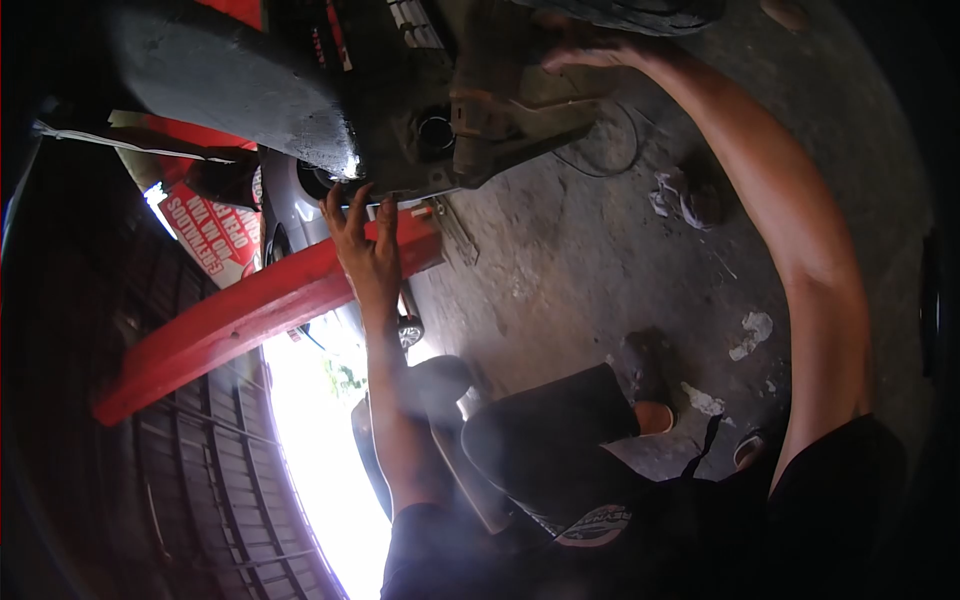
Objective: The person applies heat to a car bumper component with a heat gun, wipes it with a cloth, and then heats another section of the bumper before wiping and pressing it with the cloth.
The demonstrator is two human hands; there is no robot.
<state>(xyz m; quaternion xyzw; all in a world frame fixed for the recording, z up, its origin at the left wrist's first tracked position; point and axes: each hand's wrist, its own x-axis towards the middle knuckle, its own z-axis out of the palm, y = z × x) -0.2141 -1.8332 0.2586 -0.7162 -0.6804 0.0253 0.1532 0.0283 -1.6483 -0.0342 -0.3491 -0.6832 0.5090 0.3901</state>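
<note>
My left hand point(368, 245) is raised with its fingers apart. Its fingertips are at the lower edge of a dark, greasy assembly point(400, 180), which has a round opening point(435, 132). I cannot tell whether they press on it. Just above those fingers ends a long, dull grey rounded part point(235, 85). My right hand point(585, 50) reaches up to the far side of the assembly, below a black tyre point(640, 12). Shadow and the dark parts hide most of its fingers, so its grip does not show.
A red beam point(270, 295) slants behind my left hand. A thin cable point(635, 150) loops over the stained concrete floor point(540, 270). Crumpled scraps point(752, 335) and a rag-like bundle point(685, 200) lie there. A red printed banner point(215, 230) and a barred shutter point(200, 460) are at left.
</note>
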